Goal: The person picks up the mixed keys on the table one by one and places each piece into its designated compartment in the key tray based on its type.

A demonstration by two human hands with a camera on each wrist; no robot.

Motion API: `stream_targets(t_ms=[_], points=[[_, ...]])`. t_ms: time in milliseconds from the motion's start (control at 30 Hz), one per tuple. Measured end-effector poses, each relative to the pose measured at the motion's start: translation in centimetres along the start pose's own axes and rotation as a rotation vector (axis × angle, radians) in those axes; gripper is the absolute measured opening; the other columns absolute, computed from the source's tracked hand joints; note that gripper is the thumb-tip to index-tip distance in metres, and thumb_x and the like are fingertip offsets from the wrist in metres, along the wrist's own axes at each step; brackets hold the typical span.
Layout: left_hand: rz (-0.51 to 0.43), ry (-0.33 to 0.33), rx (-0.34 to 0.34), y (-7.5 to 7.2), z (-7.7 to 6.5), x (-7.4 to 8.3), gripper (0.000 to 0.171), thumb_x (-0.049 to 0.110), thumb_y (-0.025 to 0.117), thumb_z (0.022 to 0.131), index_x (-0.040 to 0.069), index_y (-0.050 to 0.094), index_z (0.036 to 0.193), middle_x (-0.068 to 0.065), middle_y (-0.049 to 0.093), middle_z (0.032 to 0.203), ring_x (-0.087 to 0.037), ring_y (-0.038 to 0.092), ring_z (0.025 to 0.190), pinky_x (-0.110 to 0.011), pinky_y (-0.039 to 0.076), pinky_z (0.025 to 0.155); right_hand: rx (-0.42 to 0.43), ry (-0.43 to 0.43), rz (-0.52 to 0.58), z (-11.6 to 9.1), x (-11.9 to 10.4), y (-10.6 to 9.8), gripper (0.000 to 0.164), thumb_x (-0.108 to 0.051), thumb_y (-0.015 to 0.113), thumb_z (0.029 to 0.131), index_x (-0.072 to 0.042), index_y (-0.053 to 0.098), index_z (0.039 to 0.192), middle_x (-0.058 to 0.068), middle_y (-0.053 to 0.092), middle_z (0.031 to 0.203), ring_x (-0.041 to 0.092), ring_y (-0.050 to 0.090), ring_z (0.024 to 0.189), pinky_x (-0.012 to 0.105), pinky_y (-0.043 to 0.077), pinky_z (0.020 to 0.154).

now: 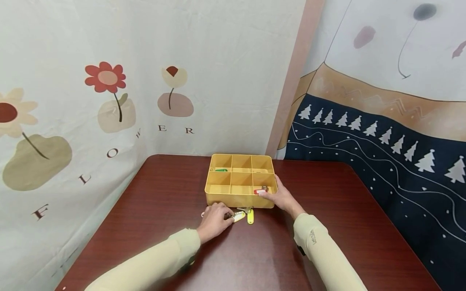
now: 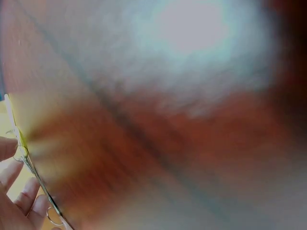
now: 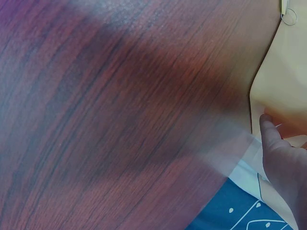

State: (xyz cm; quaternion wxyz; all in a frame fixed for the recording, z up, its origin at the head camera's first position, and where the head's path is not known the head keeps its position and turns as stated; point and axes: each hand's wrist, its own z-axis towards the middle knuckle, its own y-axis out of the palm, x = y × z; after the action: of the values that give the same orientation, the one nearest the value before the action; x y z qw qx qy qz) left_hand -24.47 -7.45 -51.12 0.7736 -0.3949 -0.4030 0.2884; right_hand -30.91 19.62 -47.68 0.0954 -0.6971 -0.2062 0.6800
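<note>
A yellow six-compartment box [image 1: 240, 201] sits near the back of the table. My right hand [image 1: 281, 197] holds its right front corner, thumb over the front rim and fingers along the side. Just below that thumb's tip, a red key tag [image 1: 257, 191] lies in the front right compartment. In front of the box my left hand [image 1: 215, 220] has thumb and index finger around a key with a yellow key tag [image 1: 239, 217]. The left wrist view shows the thumb against the yellow tag [image 2: 22, 140]. Beside it lies a second yellow key tag [image 1: 250, 217] with its key.
A green key tag [image 1: 221, 170] rests in the back left compartment. Part of a pink item [image 1: 202, 214] peeks out left of my left hand. The brown table [image 1: 174, 178] reaches back to a white curtain [image 1: 225, 81] and a dark blue tree-patterned cloth [image 1: 382, 161].
</note>
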Motion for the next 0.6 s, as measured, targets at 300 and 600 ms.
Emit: stream_targets(t_ms=[300,600], points=[[-0.03,0.021,-0.01,-0.8,-0.5,-0.2,0.006,0.023,0.077,0.083,0.017,0.076,0.083,0.002,0.063,0.089,-0.021,0.057,0.091,-0.046,0.041,0.084,-0.005,-0.002,0.011,0.2,0.0,-0.1,0.096,-0.029,0.078,0.087,-0.019,0.014,0.158,0.019,0.04,0.15,0.036,0.045,0.129,0.054,0.031,0.112],[-0.011,0.106,-0.102,-1.1,-0.8,-1.1,0.018,0.029,0.079,0.082,0.016,0.078,0.095,-0.004,0.062,0.103,-0.025,0.053,0.102,-0.048,0.039,0.089,-0.005,-0.013,0.017,0.1,0.1,0.0,0.098,-0.029,0.079,0.086,-0.018,0.014,0.158,0.019,0.039,0.15,0.036,0.044,0.13,0.053,0.031,0.112]])
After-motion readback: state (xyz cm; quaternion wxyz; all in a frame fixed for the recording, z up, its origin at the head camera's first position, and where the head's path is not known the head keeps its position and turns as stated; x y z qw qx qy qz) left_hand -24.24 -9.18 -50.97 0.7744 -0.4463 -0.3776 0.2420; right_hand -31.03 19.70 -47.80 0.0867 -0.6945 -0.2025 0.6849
